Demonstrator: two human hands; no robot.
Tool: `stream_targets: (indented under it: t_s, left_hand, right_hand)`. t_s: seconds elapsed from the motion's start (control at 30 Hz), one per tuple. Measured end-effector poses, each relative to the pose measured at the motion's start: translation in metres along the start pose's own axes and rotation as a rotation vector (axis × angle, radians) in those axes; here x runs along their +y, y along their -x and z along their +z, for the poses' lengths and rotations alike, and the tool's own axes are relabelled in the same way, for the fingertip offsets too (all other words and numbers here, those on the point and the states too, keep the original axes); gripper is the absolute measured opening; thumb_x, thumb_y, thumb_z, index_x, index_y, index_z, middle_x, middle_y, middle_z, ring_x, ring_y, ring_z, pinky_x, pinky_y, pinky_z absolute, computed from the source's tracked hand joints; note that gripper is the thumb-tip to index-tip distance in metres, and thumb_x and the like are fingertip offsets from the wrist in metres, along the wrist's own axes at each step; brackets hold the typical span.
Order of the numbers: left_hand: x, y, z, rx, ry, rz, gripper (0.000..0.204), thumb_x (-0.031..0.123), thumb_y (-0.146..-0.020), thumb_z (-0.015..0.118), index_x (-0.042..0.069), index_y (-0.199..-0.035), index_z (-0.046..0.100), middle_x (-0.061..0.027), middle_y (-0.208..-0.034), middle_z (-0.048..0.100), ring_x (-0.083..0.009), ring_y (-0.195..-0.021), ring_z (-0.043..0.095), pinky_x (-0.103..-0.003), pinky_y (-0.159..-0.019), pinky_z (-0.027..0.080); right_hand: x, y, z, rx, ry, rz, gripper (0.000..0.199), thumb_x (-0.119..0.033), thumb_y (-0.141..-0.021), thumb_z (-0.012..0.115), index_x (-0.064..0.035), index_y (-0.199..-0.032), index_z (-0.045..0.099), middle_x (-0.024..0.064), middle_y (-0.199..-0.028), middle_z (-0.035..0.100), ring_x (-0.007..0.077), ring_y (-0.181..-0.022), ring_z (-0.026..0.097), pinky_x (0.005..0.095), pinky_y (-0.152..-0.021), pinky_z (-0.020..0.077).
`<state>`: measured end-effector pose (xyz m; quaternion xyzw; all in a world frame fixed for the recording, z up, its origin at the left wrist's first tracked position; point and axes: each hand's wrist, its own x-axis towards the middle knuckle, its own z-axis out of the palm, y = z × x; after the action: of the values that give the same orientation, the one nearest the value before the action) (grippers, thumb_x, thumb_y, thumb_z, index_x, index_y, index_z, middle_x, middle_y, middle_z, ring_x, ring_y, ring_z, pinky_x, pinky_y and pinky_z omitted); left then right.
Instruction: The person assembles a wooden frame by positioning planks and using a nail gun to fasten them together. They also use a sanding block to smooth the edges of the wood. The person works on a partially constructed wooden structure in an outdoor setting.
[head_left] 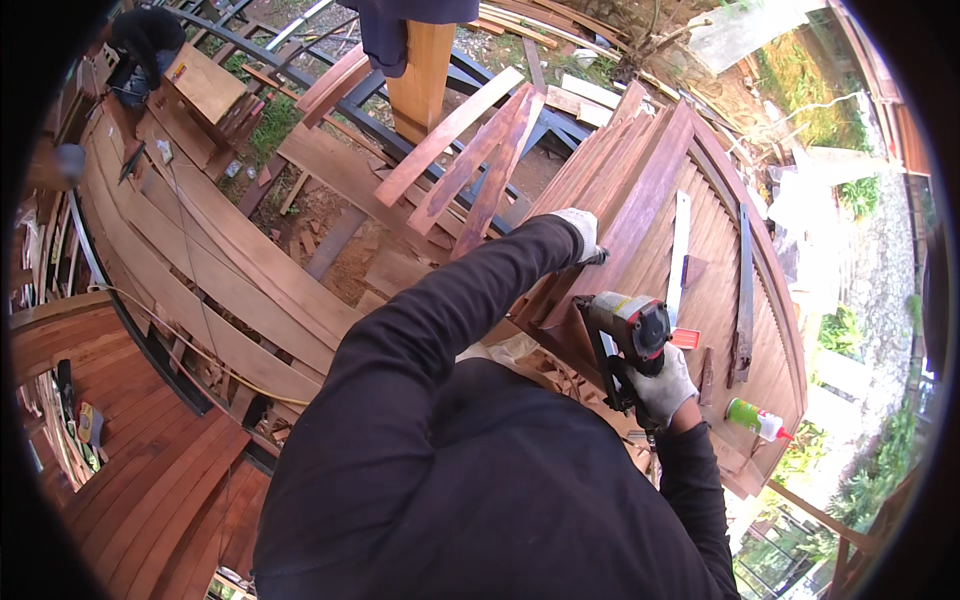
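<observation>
My right hand [664, 388], in a white glove, is wrapped round the grip of a nail gun [632, 325]. The tool's black nose and magazine rest at the near corner of a slatted wooden panel [735, 320]. My left hand [580, 232], in a white glove with dark fingertips, is curled over a reddish-brown frame board [650, 200] along that panel's left side. Its fingers are partly hidden by the sleeve and the board. On the panel lie a square [682, 245] with a red handle, a dark wooden strip [743, 290] and a green-and-white glue bottle [752, 418] with a red tip.
Loose boards [480, 160] lean across the bench ahead, beside a wooden post [418, 80] draped with dark cloth. Long planks [230, 250] run along the left, crossed by a yellow hose [210, 358]. A co-worker in dark clothes [145, 45] is at the far left.
</observation>
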<state>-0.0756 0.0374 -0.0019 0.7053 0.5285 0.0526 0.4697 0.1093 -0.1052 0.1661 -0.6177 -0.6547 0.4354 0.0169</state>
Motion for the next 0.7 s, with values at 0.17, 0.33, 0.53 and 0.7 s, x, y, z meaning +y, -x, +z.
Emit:
stream_targets:
  t_s: [0.17, 0.33, 0.53, 0.7]
  left_hand:
    - [0.001, -0.008, -0.006, -0.094, 0.0, 0.0, 0.052, 0.053, -0.089, 0.071, 0.002, -0.101, 0.074, -0.0196, -0.097, 0.074, -0.0355, -0.097, 0.07, -0.045, -0.087, 0.053]
    - [-0.004, -0.014, -0.004, -0.159, -0.009, 0.047, 0.048, 0.05, -0.088, 0.071, 0.003, -0.098, 0.076, -0.0173, -0.092, 0.075, -0.0334, -0.092, 0.071, -0.044, -0.083, 0.054]
    - [-0.01, -0.042, 0.001, -0.243, -0.076, 0.115, 0.049, 0.053, -0.081, 0.076, 0.006, -0.096, 0.077, -0.0134, -0.084, 0.076, -0.0303, -0.077, 0.072, -0.044, -0.071, 0.055]
    - [-0.016, -0.04, -0.003, -0.164, 0.018, 0.173, 0.057, 0.061, -0.084, 0.07, 0.006, -0.093, 0.077, -0.0174, -0.087, 0.075, -0.0339, -0.084, 0.071, -0.043, -0.078, 0.054]
  right_hand:
    - [-0.008, -0.006, -0.001, -0.013, 0.063, -0.036, 0.024, -0.014, -0.088, 0.066, -0.0018, -0.109, 0.069, 0.014, -0.08, 0.071, 0.0231, -0.069, 0.071, 0.0367, -0.063, 0.0541]
    - [-0.021, -0.01, -0.005, -0.099, 0.179, 0.07, 0.028, -0.017, -0.089, 0.067, -0.0023, -0.113, 0.068, 0.0171, -0.089, 0.072, 0.0312, -0.08, 0.073, 0.0399, -0.069, 0.0551]
    - [-0.01, -0.011, -0.009, -0.079, 0.348, -0.066, 0.033, -0.024, -0.089, 0.067, -0.0059, -0.116, 0.068, 0.0206, -0.101, 0.073, 0.0383, -0.095, 0.071, 0.0434, -0.079, 0.0557]
    - [-0.003, -0.011, -0.01, -0.101, 0.298, 0.049, 0.03, -0.028, -0.087, 0.067, -0.0061, -0.107, 0.07, 0.021, -0.097, 0.073, 0.0396, -0.094, 0.07, 0.0437, -0.082, 0.0559]
